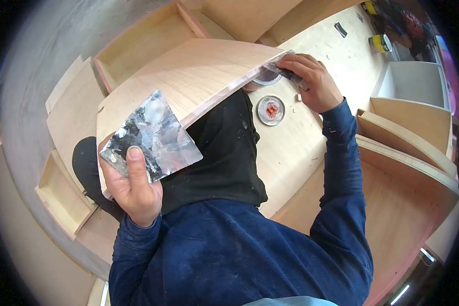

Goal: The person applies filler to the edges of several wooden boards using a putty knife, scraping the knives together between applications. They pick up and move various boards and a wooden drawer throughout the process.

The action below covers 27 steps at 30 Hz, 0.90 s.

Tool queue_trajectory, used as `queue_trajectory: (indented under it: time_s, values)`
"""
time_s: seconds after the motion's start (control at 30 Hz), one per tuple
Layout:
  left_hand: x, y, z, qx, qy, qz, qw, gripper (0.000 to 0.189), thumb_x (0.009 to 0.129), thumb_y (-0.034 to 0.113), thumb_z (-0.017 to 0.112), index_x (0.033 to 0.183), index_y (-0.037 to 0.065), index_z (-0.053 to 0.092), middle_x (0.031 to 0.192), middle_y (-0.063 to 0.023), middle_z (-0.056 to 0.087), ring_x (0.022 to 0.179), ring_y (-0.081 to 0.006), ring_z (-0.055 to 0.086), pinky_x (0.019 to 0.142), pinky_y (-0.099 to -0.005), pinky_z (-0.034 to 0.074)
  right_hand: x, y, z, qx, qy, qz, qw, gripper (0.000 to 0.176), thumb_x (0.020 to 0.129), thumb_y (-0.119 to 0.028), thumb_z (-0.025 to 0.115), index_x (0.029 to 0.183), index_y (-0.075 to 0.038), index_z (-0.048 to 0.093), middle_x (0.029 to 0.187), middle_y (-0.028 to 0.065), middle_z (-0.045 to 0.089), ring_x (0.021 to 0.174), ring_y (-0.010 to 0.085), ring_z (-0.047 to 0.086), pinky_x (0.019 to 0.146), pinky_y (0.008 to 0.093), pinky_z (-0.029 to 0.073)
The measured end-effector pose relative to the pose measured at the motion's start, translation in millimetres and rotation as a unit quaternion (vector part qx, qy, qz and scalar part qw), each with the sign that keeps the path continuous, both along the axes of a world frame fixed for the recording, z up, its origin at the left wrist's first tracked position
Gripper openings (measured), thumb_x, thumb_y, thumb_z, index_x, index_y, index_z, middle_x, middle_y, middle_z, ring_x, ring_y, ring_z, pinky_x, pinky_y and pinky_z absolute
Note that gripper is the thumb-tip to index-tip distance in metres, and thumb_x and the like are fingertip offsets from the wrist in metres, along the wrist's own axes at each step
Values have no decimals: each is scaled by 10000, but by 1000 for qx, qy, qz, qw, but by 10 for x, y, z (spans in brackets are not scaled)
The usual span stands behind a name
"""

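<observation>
My left hand (132,186) grips a flat metal plate smeared with pale and dark putty (155,135), with the thumb pressed on its face. A plywood panel (173,76) lies tilted across my lap, its long edge facing me coated with pinkish filler. At that edge's far right end, my right hand (311,76) is closed around a putty scraper (288,66), a smeared thin blade resting on the edge. Just below sits a round lid (271,110) with a reddish lump in it. A container of dark contents (266,78) is partly hidden beneath the panel edge.
Wooden drawer boxes (143,46) stand behind and left of the panel. To the right are a white box (413,81) and curved cabinet pieces (403,137). A yellow-and-black tub (380,43) stands far right, near another person (405,28). A small black piece (340,30) lies on the pale board.
</observation>
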State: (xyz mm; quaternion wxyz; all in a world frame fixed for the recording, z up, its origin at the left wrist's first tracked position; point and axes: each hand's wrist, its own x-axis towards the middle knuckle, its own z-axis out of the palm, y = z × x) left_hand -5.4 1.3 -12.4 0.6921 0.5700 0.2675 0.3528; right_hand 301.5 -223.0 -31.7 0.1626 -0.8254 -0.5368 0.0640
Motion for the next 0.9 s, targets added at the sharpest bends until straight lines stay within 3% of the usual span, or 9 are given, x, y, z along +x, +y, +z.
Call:
queue_trajectory:
  time_s: [0.1,0.17,0.5,0.57,0.9]
  values:
    - [7,-11,17,7,-6,6,1000,342,995,56,491,1324,-26,450,1209,-142,575,1119,-235,581,961,-389,482,57,-4,-64,2,-19,11,1000,465,727,107,622,1164,-50,653,1229,123,648,1179,331,573,1012,414,461]
    - [41,-11,85,-19,-3,16,1000,293,981,24,483,1268,-27,456,1150,-112,580,1059,-166,567,966,-321,446,71,5,-131,10,-27,5,1000,364,814,30,591,1147,-100,663,1224,59,657,1198,259,575,989,414,452]
    - [55,-23,55,-18,-11,18,1000,297,984,22,473,1275,-29,449,1154,-119,577,1058,-172,572,960,-322,454,142,-95,-56,-20,-10,11,1000,337,828,20,595,1137,-89,671,1210,84,664,1198,267,577,1002,411,453]
    - [57,-29,56,-16,-9,10,1000,295,984,26,476,1272,-30,450,1148,-119,580,1053,-170,575,959,-322,455,214,-110,-141,14,-17,-1,1000,489,722,165,599,1164,-37,654,1223,152,651,1162,342,586,1019,411,473]
    - [38,-9,61,-17,-4,12,1000,300,982,35,478,1274,-30,446,1142,-118,583,1054,-170,575,961,-321,454,274,-138,-182,4,-8,14,1000,475,744,177,575,1159,-37,658,1217,153,655,1150,343,593,1000,407,488]
